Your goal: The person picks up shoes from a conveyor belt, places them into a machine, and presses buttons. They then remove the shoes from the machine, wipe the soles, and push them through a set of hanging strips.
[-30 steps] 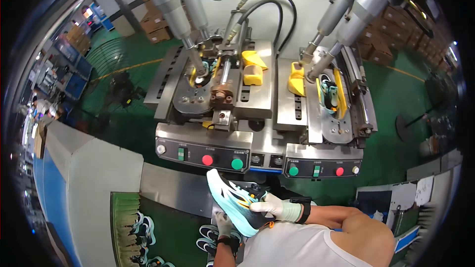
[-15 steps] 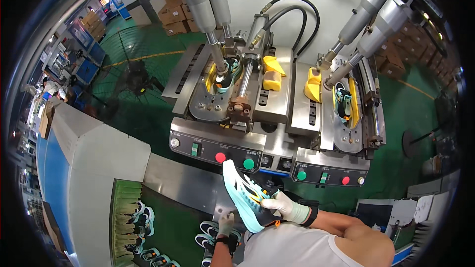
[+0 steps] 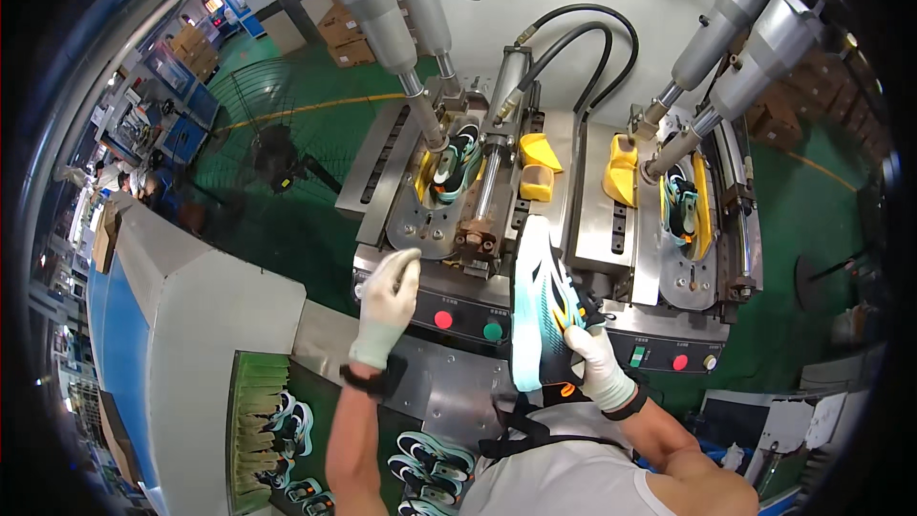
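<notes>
A turquoise, white and black sneaker (image 3: 537, 311) is in my right hand (image 3: 597, 358), gripped at its heel and collar with the toe pointing away from me. My left hand (image 3: 387, 301), in a pale glove like the right, is raised over the front of the left press station, near its control panel. Its fingers are loosely bent and nothing shows in them. Beyond it, a similar sneaker (image 3: 457, 164) lies in the left press bed (image 3: 425, 234), below the metal press rods. Another sneaker (image 3: 680, 201) sits in the right bed, beside a yellow pad.
Yellow blocks (image 3: 538, 172) lie on the steel between the stations. Green and red buttons (image 3: 443, 320) line the front panels. Several sneakers (image 3: 430, 468) lie at the lower middle, others (image 3: 294, 425) by a bristled conveyor opening at left. A floor fan (image 3: 277, 158) stands behind.
My left hand has risen from the lower sneakers to the left station's front. My right hand has carried its sneaker rightward and up. The left station's press rod has lifted off its sneaker.
</notes>
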### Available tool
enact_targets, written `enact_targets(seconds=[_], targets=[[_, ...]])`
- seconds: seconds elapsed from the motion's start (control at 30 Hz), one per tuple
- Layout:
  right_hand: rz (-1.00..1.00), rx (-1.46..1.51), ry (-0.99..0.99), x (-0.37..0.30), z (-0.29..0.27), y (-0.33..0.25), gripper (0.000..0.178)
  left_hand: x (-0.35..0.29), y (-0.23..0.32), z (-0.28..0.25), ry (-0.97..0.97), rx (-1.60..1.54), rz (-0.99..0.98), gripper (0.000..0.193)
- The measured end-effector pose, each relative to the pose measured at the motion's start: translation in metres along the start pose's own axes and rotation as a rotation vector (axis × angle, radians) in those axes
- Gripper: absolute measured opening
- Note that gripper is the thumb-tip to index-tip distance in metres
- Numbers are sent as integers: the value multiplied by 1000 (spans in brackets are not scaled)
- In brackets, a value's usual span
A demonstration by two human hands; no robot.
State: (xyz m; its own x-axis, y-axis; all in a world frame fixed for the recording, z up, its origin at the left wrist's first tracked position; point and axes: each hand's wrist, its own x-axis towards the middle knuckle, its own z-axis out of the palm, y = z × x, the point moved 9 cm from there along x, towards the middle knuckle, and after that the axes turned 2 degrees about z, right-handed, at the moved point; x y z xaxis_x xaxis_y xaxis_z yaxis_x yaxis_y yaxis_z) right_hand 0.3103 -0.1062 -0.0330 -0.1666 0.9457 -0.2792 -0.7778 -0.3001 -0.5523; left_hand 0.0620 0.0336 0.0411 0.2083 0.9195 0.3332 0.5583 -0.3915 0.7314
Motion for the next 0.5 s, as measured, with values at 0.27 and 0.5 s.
enact_targets(seconds=[0.27,0.5], targets=[[-190,-132,293,-29,-51,-34,68,169,-140,120,-133,371,-48,58],[-136,-293,447,-58,-79,-58,84,240,-193,178,-181,431,-250,67]])
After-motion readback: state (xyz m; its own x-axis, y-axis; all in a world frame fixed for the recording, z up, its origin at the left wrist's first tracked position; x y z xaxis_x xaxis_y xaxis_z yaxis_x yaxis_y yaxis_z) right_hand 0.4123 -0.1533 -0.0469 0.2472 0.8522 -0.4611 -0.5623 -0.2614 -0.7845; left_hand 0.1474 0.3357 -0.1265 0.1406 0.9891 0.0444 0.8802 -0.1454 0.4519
